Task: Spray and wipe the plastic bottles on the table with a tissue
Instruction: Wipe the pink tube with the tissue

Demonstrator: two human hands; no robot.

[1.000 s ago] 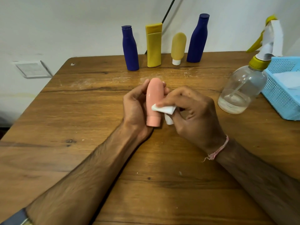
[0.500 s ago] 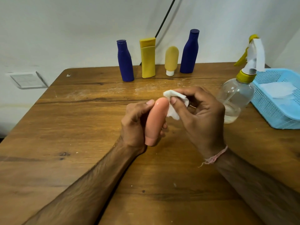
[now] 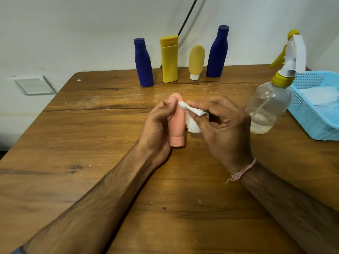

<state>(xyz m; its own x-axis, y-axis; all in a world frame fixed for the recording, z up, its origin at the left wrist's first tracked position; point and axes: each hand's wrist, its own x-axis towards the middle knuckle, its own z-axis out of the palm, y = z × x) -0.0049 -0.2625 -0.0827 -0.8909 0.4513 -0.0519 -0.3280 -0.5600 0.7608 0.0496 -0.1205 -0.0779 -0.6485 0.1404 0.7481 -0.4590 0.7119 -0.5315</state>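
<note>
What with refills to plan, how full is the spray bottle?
Mostly empty: the clear liquid covers only the bottom of the spray bottle; the see-through body above it holds none.

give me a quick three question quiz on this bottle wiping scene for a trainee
1. True or false: the left hand grips the pink bottle.
2. On the table, the spray bottle is: A upright, B lying on its side, C upside down.
3. Fill in: the right hand pinches a white ____.

Key: 1 true; 2 A; 3 tissue.
</note>
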